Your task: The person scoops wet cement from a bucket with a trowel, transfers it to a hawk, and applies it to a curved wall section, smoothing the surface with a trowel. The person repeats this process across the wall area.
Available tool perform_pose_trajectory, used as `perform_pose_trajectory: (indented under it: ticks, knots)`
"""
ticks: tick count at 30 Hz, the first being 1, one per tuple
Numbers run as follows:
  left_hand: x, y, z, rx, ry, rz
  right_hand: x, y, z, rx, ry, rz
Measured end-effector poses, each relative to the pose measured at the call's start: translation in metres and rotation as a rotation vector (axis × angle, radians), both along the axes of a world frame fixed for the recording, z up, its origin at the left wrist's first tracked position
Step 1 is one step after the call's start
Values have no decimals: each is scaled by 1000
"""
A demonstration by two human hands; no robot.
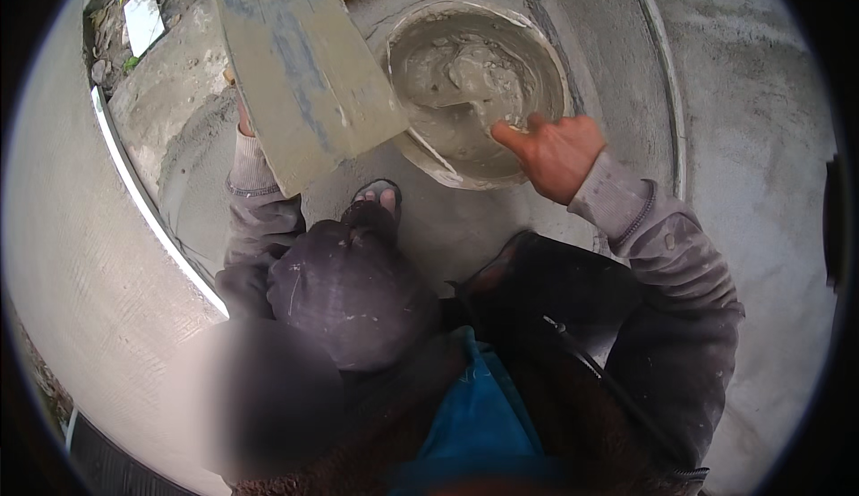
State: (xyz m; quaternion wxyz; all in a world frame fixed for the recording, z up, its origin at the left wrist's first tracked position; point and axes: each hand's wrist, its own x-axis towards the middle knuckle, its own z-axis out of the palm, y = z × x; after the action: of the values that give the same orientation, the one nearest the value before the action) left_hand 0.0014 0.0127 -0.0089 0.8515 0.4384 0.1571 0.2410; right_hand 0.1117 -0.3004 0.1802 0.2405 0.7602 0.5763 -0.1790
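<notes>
Slanting board, long axis down and rightward

Grey cement floor is seen below, bordered at left by a white strip and pale textured plaster. At right, grey concrete is edged by a raised ridge. Debris is scattered upper left.

From above and beside the bucket, one head-worn fisheye view looks steeply down, near enough to see into it, wide enough to show ground around it.
</notes>
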Motion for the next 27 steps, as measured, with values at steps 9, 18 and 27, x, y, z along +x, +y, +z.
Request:
perform_pose_trajectory:
  ticks: [9,18,27]
  knots:
    - [-90,59,-42,125,371,47,-3,-77,-31,276,460,-699]
    - [-134,93,-60,244,571,73,-32,-36,-60,215,1200,-1540]
    - [-132,92,-52,351,584,48,-42,-86,-74,435,1589,-1658]
